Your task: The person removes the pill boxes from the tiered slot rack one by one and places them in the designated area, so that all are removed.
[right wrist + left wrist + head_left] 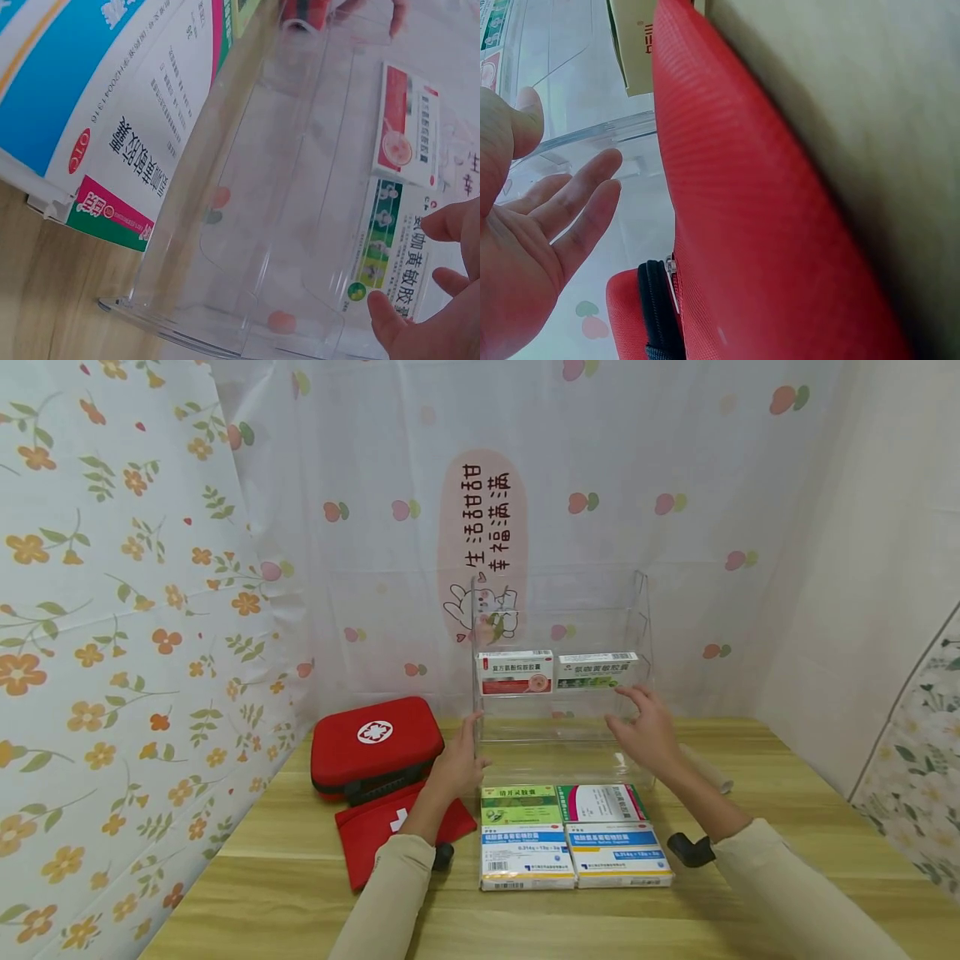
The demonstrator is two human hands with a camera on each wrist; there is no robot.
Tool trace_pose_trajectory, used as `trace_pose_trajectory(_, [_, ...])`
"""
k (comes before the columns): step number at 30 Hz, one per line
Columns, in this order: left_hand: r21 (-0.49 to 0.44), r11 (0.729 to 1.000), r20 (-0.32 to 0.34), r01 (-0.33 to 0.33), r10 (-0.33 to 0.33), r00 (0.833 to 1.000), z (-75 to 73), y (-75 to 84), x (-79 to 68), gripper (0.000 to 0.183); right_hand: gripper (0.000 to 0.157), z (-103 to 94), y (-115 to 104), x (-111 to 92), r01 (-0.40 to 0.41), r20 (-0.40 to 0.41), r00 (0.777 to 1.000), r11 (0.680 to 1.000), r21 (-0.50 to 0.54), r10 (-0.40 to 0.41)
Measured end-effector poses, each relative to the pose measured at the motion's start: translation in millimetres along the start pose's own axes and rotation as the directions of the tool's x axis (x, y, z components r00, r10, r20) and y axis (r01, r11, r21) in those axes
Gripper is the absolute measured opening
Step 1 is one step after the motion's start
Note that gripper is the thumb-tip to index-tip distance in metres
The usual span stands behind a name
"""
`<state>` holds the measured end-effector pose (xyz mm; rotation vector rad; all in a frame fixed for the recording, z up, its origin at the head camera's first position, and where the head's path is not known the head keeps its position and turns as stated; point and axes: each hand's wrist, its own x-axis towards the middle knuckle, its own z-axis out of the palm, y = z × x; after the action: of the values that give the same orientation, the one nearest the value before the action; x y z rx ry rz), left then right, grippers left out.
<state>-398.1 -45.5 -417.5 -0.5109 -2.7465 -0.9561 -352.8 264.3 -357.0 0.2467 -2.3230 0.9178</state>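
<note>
A clear acrylic display rack stands on the table with two medicine boxes side by side on one tier. The left one is a red-and-white box, the right one a green-and-white box. My right hand is at the green-and-white box's lower right corner, its fingers spread; the right wrist view shows fingertips over that box's face, though contact is hard to tell. By the rack's left side, my left hand has its fingers extended and apart, with nothing in its grasp.
In front of the rack lie a green box, a pink-and-white box and two blue-and-white boxes. To the left are a red first-aid case and a red pouch with a white cross. Patterned curtains surround the table.
</note>
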Motion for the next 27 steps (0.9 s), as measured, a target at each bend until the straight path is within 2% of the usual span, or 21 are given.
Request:
trace_pose_trajectory(7, [-0.002, 1.0, 0.006, 0.009, -0.009, 1.0, 0.4, 0.5, 0.6, 0.09, 0.051, 0.9, 1.1, 7.6, -0.049, 0.042, 0.998, 0.999, -0.003, 0.049])
trace_pose_trajectory(13, [-0.001, 1.0, 0.006, 0.012, -0.012, 1.0, 0.3, 0.4, 0.6, 0.09, 0.055, 3.8, 6.9, 16.0, -0.065, 0.028, 0.997, 0.998, 0.008, 0.065])
trace_pose_trajectory(27, [-0.016, 1.0, 0.001, 0.017, -0.017, 1.0, 2.1, -1.2, 1.4, 0.09, 0.053, 4.4, 15.3, 28.4, -0.017, 0.001, 1.0, 1.0, 0.011, 0.017])
